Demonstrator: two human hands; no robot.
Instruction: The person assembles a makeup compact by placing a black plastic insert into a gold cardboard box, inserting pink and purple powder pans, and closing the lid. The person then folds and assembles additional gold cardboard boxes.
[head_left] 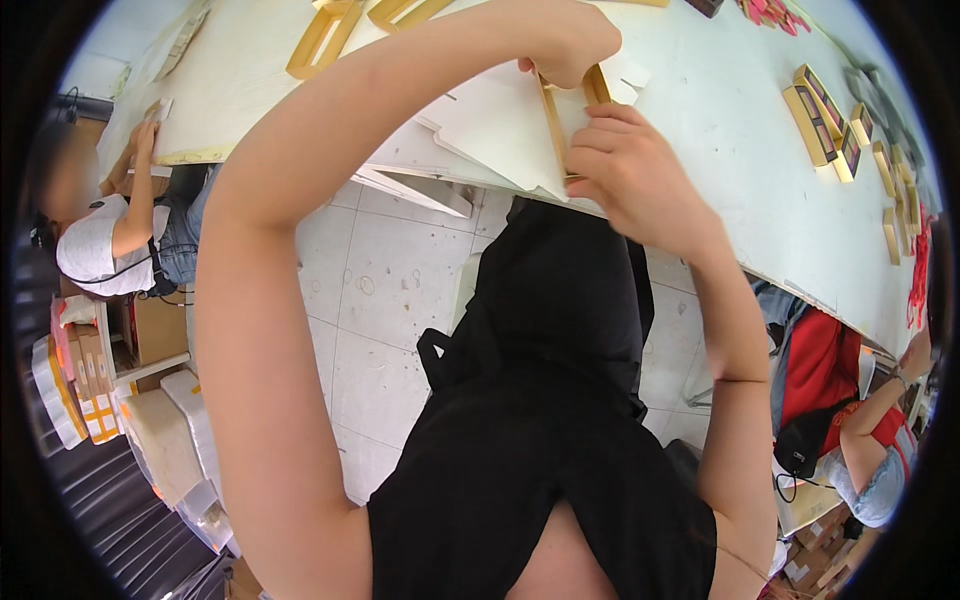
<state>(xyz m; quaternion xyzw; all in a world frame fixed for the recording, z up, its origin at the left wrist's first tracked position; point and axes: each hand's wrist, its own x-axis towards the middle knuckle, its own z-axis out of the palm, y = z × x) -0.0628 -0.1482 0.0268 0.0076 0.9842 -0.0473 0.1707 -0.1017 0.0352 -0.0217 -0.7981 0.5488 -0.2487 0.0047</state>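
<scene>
A narrow gold cardboard box frame [554, 125] with a pale inside lies at the table's near edge, over flat white card sheets [490, 125]. My left hand [572, 48] reaches across to the frame's far end. It is curled closed there, and its fingertips are mostly hidden behind the hand. On the near right side, my right hand [635, 170] grips the frame's wall with bent fingers, its thumb by the near corner.
More gold frames [325, 40] lie at the far left of the white table [720, 130]. Gold boxes with dark compartments [815, 115] stand on the right, near red cords [917, 280]. Co-workers sit at left [105, 235] and right [870, 450].
</scene>
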